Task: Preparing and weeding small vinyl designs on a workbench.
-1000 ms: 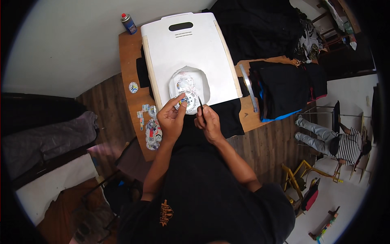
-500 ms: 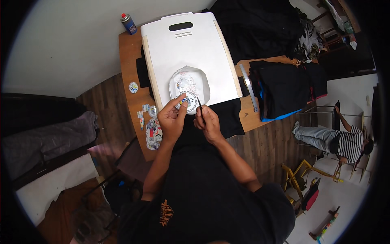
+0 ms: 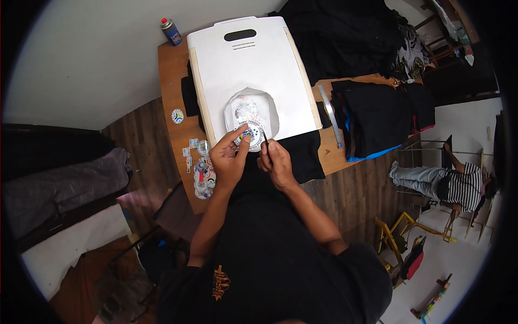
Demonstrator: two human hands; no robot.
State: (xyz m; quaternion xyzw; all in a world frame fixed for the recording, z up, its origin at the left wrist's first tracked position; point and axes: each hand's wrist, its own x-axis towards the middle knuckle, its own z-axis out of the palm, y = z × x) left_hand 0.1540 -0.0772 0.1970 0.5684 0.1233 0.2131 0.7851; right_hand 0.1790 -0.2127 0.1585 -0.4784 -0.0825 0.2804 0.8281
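Close handwork at the near edge of a white panel (image 3: pixel 243 70), over the near end of its rounded hollow (image 3: pixel 272 119). In the left hand (image 3: pixel 229 159), between thumb and fingers: a round printed sticker (image 3: pixel 254 132). In the right hand (image 3: pixel 278 163), in a narrow grip: a thin dark tool (image 3: pixel 265 138), beside the sticker's right edge, contact impossible to tell. For neat work, probably best to hold the sticker flat, turn it in small steps, guide the tool lightly along the rim and leave the left fingertips clear. By count: hands, two; tool, one; panel, one; spray can (image 3: pixel 171 33), one; ruler (image 3: pixel 331 116), one; stray sticker (image 3: pixel 177 116) on the table (image 3: pixel 168 81), one; overlapping sticker cluster (image 3: pixel 204 179), too jumbled to number.
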